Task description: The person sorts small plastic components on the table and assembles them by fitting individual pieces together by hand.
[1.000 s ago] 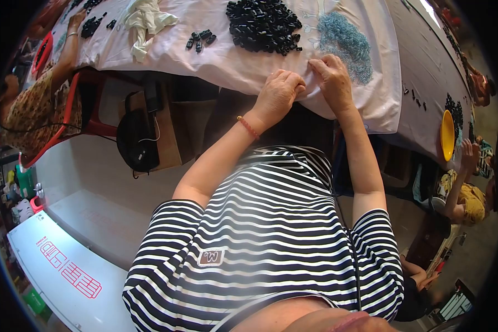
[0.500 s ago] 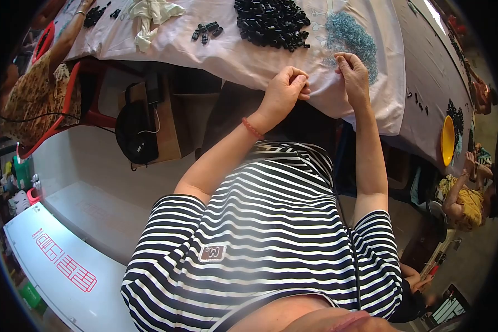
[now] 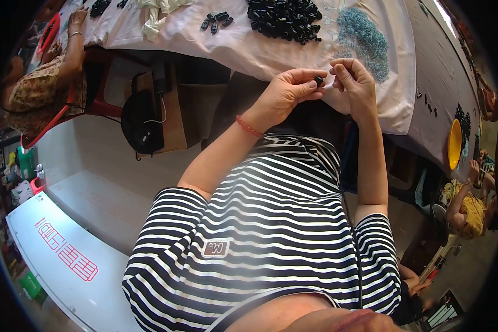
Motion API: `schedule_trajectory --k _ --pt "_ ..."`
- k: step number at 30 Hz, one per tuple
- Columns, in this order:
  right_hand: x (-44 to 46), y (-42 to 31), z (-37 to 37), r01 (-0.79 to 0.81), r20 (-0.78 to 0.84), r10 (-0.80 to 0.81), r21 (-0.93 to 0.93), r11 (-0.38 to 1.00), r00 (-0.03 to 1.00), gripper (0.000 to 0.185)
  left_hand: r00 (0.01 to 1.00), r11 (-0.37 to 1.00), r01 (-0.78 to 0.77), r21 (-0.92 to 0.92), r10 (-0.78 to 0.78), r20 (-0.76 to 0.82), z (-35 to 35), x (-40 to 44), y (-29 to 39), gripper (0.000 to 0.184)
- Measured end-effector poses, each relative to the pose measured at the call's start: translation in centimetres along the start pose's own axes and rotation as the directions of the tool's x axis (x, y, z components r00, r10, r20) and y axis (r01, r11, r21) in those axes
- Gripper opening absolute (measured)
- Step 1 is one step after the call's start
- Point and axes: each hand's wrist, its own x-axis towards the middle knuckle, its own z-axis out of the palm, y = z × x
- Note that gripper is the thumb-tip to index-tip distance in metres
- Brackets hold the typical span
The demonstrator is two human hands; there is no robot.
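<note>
My left hand, with a red bead bracelet at the wrist, pinches a small black plastic piece between thumb and fingertips. Close beside it, my right hand has its thumb and forefinger pressed together; a tiny pale bit seems to show at the tips, too small to name. Both hands are just over the table's near edge. Beyond them lie a large pile of black pieces and a spread of small clear-blue pieces. A few black pieces sit apart to the left of the pile.
A pale cloth covers the table, with a crumpled whitish cloth on it. At left, a person sits on a red chair. A yellow tray and another person are at right. A black bag rests by a cardboard box.
My left hand has turned and opened out slightly, bringing the black piece into sight near my right fingertips. The view has shifted a little. The person at left has moved an arm.
</note>
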Motion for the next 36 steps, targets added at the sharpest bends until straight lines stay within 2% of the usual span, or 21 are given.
schedule_trajectory --k 2,5,9,12,14,15,17,20,25,27,30,35,36 --pt "-0.7 -0.1 0.1 0.047 0.019 -0.046 -0.101 0.994 0.999 0.022 0.999 0.993 -0.035 0.108 0.035 -0.001 0.3 -0.5 0.1 0.032" --pt "-1.6 -0.3 0.5 0.105 0.017 -0.104 -0.238 0.966 0.994 0.021 0.999 0.986 -0.037 0.162 0.035 0.014 0.1 -0.7 -0.1 0.033" --pt "-1.9 0.2 1.0 0.256 -0.010 -0.276 -0.340 0.905 0.961 0.022 0.997 0.985 -0.069 0.156 0.072 -0.013 0.7 -0.9 0.1 0.032" --pt "-2.2 -0.2 1.3 0.170 -0.062 -0.187 -0.217 0.961 0.980 0.022 1.000 0.996 -0.015 0.088 0.018 -0.024 0.6 -1.0 0.3 0.032" --pt "-2.4 -0.2 0.8 0.089 -0.051 -0.102 -0.217 0.972 0.993 0.020 1.000 0.996 0.013 0.090 -0.013 0.003 0.4 -1.0 0.3 0.031" --pt "-2.5 -0.2 0.6 0.048 -0.045 -0.059 -0.219 0.975 0.997 0.019 1.000 0.999 0.026 0.027 -0.026 -0.014 0.3 -1.0 0.2 0.029" --pt "-2.7 -0.4 0.8 0.059 -0.043 -0.068 -0.190 0.980 0.997 0.017 0.998 0.994 0.048 -0.100 -0.052 -0.042 0.1 -0.7 -0.2 0.027" --pt "-2.7 -0.6 1.4 0.114 -0.033 -0.122 -0.186 0.976 0.992 0.015 0.994 0.990 0.059 -0.126 -0.070 -0.084 0.1 -0.5 -0.1 0.022" --pt "-2.9 -0.9 1.9 0.208 0.001 -0.216 -0.270 0.940 0.976 0.010 0.989 0.999 0.048 0.006 -0.047 -0.139 0.4 -0.6 0.2 0.023" --pt "-2.6 -0.8 1.8 0.310 0.043 -0.319 -0.390 0.867 0.947 0.010 0.992 0.999 0.007 0.039 -0.002 -0.128 0.1 -0.4 -0.2 0.022" --pt "-2.9 -0.8 2.0 0.241 0.013 -0.251 -0.327 0.914 0.968 0.010 0.996 0.995 -0.030 -0.095 0.022 -0.087 -0.4 -0.4 -0.7 0.019" --pt "-3.2 -1.6 2.4 0.221 -0.039 -0.236 -0.235 0.946 0.971 0.012 0.991 0.993 -0.038 -0.111 0.024 -0.128 0.3 -0.4 -0.5 0.023" --pt "-3.1 -1.5 2.2 0.245 -0.018 -0.260 -0.281 0.928 0.965 0.012 0.991 0.992 -0.041 -0.118 0.025 -0.129 0.4 -0.4 -0.4 0.024"
